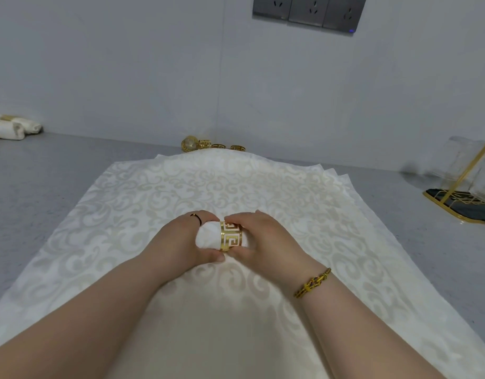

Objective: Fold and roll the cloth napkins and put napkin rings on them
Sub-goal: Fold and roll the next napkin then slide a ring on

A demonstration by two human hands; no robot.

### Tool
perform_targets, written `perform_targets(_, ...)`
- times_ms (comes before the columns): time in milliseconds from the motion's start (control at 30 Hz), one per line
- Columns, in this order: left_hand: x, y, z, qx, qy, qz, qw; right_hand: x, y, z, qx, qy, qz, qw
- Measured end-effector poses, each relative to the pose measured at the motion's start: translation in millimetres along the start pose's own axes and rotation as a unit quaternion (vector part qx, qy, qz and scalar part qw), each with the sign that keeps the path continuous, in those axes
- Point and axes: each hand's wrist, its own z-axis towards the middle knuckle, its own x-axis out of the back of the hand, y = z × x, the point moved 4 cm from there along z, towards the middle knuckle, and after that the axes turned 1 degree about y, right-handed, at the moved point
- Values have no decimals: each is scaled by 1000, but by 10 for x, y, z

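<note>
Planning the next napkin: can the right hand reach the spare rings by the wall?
Probably not yet: the right hand pinches the ring on the rolled napkin. Freed, only flat napkins lie before the spare rings.

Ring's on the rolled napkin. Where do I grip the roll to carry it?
Probably at the gold ring, from above, thumb on the near side, fingers on the far: the rolled napkin lies crosswise, and the stiff band pins its layers where bare cloth ends could unroll.
</note>
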Motion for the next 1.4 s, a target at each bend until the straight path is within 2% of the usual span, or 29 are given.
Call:
perform_targets(167,-18,-17,2,4,-13,-13,1000,11,17,-9,0,-17,-3,1000)
perform_targets(333,84,-75,-81,57,-1,-76,995,111,256,-105,-120,-75,83,986)
perform_targets(433,149,-118,-165,79,17,-65,995,113,342,-130,-146,-81,100,981)
perform_targets(567,165,-123,-191,72,51,-87,992,119,260,-118,-138,-47,99,984)
perform_targets(767,476,-177,-181,61,110,-194,973,189,-20,5,-103,34,103,989)
perform_targets(867,741,-375,-235,74,127,-287,946,170,-346,259,-72,34,95,992)
perform_targets(967,1080,-681,-369,68,137,-309,939,5,-742,621,-34,34,78,996)
perform_targets(1067,1502,-1236,-559,105,156,-232,954,-365,-1161,1026,-16,18,79,997)
perform_targets(1167,1942,-1945,-782,169,173,-47,969,-822,-1488,1415,-21,0,83,996)
perform_targets(1267,2356,-2673,-1025,237,166,107,951,-1280,-1767,1798,-46,-9,87,995)
perform_targets(1400,2834,-3311,-1121,270,141,220,927,-1843,-2154,2373,-61,-30,77,995)
